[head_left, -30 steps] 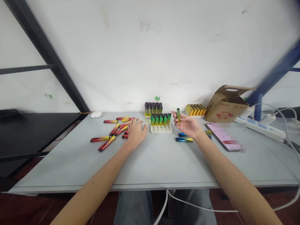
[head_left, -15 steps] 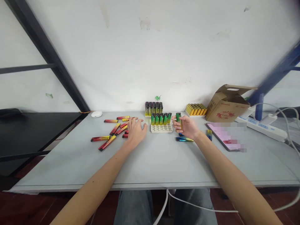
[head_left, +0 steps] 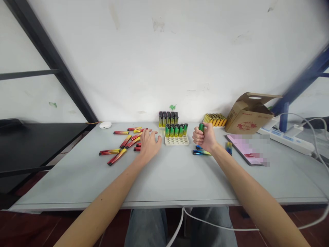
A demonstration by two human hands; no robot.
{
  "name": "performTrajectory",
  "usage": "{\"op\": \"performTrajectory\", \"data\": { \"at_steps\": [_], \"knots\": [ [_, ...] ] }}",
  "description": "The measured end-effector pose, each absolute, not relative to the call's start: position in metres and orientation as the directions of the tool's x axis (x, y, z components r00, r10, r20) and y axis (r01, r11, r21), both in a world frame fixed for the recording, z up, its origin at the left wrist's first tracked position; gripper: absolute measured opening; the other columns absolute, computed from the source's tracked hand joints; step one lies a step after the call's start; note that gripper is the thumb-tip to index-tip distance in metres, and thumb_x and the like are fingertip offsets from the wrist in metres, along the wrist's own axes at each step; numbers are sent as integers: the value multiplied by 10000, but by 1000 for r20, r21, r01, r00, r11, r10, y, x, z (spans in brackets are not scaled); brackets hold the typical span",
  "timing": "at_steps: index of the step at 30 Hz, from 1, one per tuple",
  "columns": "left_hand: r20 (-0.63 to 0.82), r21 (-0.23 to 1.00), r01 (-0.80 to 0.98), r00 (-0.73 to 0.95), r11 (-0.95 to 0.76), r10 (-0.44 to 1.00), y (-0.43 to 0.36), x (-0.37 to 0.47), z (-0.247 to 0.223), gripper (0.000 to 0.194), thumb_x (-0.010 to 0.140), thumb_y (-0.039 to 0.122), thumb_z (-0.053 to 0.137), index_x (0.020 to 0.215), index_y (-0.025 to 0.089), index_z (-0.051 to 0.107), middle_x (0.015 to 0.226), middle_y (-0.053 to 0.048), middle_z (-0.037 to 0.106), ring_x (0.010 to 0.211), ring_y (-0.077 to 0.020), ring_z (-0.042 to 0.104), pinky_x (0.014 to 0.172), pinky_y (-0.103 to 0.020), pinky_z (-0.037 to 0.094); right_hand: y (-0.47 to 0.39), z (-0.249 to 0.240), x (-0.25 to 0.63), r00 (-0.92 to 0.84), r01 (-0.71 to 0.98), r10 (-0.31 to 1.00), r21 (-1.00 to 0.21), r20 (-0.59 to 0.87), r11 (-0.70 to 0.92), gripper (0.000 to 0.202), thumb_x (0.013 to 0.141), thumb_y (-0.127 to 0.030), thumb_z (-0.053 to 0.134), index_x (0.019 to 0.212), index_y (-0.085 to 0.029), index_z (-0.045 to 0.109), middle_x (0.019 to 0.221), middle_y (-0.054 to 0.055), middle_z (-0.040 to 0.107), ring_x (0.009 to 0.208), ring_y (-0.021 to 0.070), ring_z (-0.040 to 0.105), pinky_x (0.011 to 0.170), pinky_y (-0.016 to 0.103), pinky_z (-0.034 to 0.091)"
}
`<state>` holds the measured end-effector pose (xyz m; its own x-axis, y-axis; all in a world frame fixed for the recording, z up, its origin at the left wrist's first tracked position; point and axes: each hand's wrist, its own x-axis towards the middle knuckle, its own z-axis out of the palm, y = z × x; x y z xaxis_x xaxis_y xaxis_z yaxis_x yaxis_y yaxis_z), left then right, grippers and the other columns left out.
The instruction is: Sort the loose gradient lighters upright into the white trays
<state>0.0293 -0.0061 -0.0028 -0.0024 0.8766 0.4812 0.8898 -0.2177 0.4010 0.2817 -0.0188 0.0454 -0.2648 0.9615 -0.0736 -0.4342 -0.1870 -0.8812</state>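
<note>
We have a pale grey table (head_left: 167, 181) before us, its far edge at the wall. On its left side we find red-and-yellow lighters (head_left: 117, 156) lying loose at various angles, with a small white case (head_left: 105, 125) beyond them near the back edge. At the middle we see a white tray (head_left: 177, 143), with a second tray (head_left: 161, 128) just behind it. Further right we make out blue lighters (head_left: 201, 152) lying flat, a third tray (head_left: 220, 127) at the back, an open cardboard box (head_left: 243, 126) beside it, a phone (head_left: 240, 147) and a white power strip (head_left: 290, 141).
</note>
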Motion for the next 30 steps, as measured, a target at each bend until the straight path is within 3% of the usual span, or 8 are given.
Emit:
{"op": "performTrajectory", "data": {
  "at_steps": [15, 25, 30],
  "knots": [
    [463, 416, 882, 2, -220, 886, -7, 30, -2, 318, 887, 314, 442, 1084, 174, 650, 1275, -147, 537, 1319, -307, 389, 1118, -485, 302, -19, 43, 274, -274, -407, 959, -895, -70, -182, 377, 812, -496, 383, 578, -234, 249, 509, -90, 134, 438, 81, 46, 359, 193, 127],
    [462, 400, 888, 19, -228, 886, -7, 29, -5, 324, 890, 323, 439, 1084, 176, 653, 1267, -142, 535, 1299, -300, 407, 1111, -466, 310, -13, 21, 266, -256, -208, 966, -978, 23, -32, 390, 834, -507, 405, 580, -224, 320, 512, -83, 163, 408, 71, 93, 368, 183, 119],
    [456, 405, 885, 21, -229, 890, -6, 29, -6, 322, 889, 326, 438, 1082, 179, 651, 1260, -138, 538, 1296, -296, 412, 1109, -465, 313, -16, 22, 263, -270, -176, 963, -983, -6, -55, 375, 825, -481, 380, 563, -218, 327, 503, -73, 193, 411, 70, 106, 378, 192, 123]
  ]
}}
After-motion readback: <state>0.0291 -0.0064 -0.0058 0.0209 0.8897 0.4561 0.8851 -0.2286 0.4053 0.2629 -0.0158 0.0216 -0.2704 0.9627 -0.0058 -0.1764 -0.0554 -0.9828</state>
